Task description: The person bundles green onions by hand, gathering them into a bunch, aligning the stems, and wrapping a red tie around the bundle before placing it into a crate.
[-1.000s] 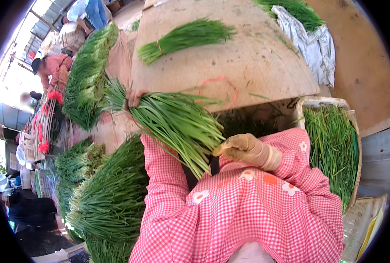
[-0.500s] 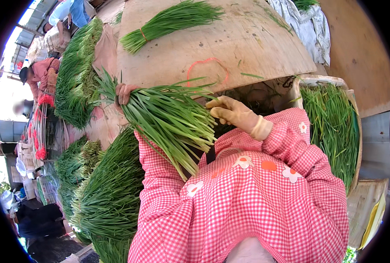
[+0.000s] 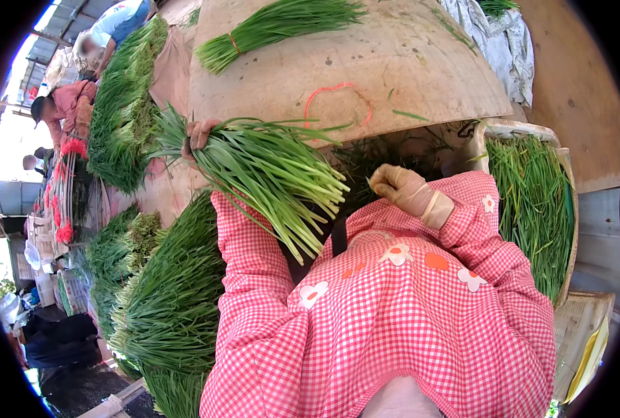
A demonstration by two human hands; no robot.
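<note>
Two hands, left hand (image 3: pixel 200 134) fingers clamped on chive bunch (image 3: pixel 271 174), gloved right hand (image 3: pixel 400 187) fingers curled together.

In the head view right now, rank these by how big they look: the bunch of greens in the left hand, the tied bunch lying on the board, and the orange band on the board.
1. Bunch of greens gripped by the left hand: largest, though nearness to the camera inflates it.
2. Tied bunch on the board.
3. Orange band: smallest.
</note>
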